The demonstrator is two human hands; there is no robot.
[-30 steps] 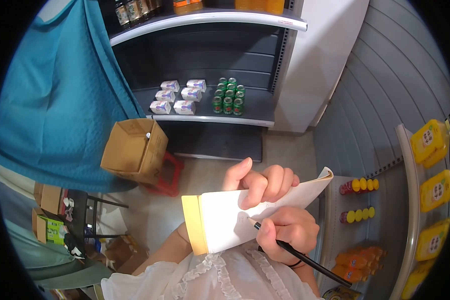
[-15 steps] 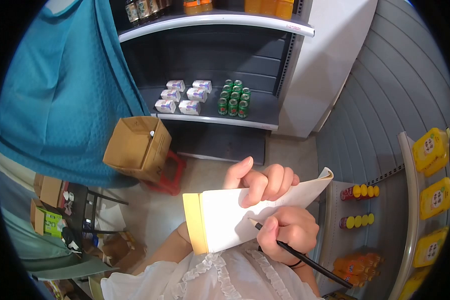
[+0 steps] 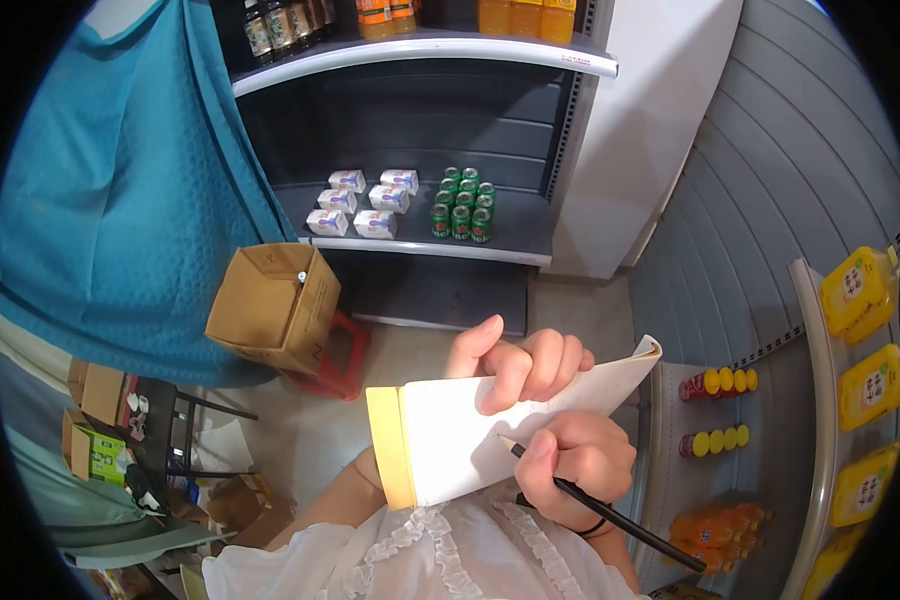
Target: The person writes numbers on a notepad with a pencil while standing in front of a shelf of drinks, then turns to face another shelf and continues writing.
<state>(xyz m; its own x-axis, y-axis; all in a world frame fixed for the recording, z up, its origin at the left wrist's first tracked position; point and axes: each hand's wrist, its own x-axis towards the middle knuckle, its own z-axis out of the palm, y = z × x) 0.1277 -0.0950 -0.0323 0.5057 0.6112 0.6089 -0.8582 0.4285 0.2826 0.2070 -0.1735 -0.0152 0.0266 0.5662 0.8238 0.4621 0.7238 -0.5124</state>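
Observation:
My left hand is closed round the top edge of an open notepad, its fingertips curled over the white page. A yellow strip runs along the pad's left end, and the right end of the pages curls up. In my right hand is a black pencil, gripped in a pinch. Its bare wooden tip points up and left, at or just over the page; whether it touches cannot be told.
Ahead, a shelf holds white packs and green cans. An open cardboard box rests on a red stool. Yellow packages and orange bottles line the right shelves. A blue cloth hangs left.
The shelves ahead and the box sit slightly lower in the view, with a small shift left, as the head has tilted a little. Both hands, the notepad and the pencil look nearly unchanged.

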